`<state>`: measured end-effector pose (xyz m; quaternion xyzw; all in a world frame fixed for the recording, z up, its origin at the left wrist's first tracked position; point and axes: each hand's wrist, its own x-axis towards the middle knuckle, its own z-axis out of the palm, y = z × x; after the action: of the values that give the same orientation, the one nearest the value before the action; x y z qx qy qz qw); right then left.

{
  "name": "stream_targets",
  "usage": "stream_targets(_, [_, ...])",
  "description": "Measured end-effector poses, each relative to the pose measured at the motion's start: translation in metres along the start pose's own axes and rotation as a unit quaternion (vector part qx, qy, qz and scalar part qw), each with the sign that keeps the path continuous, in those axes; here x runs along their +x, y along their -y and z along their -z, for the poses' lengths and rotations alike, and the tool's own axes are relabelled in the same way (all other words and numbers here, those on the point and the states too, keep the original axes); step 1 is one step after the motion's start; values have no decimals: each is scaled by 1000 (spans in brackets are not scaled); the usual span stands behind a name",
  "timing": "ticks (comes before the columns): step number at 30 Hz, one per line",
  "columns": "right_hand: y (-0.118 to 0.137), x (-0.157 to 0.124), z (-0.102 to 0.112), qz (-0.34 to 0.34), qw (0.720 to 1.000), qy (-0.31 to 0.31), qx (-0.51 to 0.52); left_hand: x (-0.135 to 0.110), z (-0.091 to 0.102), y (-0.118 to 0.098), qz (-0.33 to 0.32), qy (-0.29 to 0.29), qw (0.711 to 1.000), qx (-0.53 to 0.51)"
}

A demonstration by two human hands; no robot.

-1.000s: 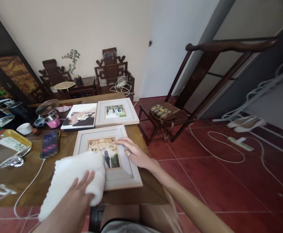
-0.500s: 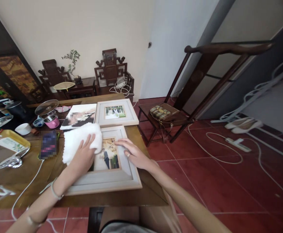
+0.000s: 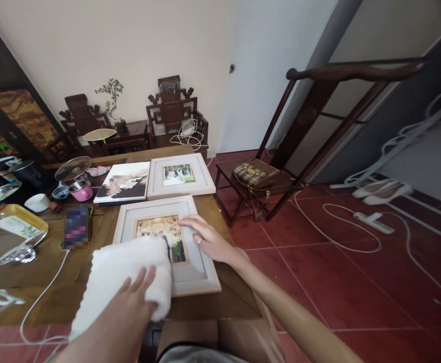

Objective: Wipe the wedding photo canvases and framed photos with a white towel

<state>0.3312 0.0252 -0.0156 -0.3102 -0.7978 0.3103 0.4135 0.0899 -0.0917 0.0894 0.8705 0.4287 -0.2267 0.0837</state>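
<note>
A white fluffy towel lies bunched under my left hand, whose fingers press into it. The towel covers the lower left part of a picture frame with a pale wooden edge and a wedding photo inside. My right hand, wearing a ring, rests on the frame's right side; its fingers lie stretched out over the glass and the thumb is apart. Behind are a second picture frame and, beside it, a flat panel with a photo, touching or nearly so.
On the wooden table's left side are an oil bottle, a phone on a white cable, a pink cup and a white cup. A wooden chair with a plaid bag stands right of the table.
My left hand has slid the towel towards me, from the frame's upper left to its lower left edge, uncovering more of the photo. My right hand has stayed on the frame.
</note>
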Motion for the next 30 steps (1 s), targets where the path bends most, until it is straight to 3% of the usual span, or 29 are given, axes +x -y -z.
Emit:
stream_targets(3, [1,0,0,-2,1000,3,-1,-12,-12,-7,-29,-39,999,12])
stream_targets(6, [2,0,1,-5,1000,2,3,-5,-6,-8,-23,-64,998,13])
stream_targets(11, [1,0,0,-1,1000,-4,2,38,20,6,38,-51,998,6])
stream_targets(17, [0,1,0,-7,1000,-3,0,97,18,43,92,-196,976,34])
stream_targets(19, [0,1,0,-10,1000,-1,2,101,20,44,78,-190,978,31])
stream_targets(24, [1,0,0,-3,1000,3,1,63,27,12,27,-39,999,10])
stream_targets(27, [2,0,1,-4,1000,2,2,29,20,-15,-28,-2,999,-21])
stream_targets(30, [4,0,2,-8,1000,4,3,10,16,-34,-61,40,997,-35])
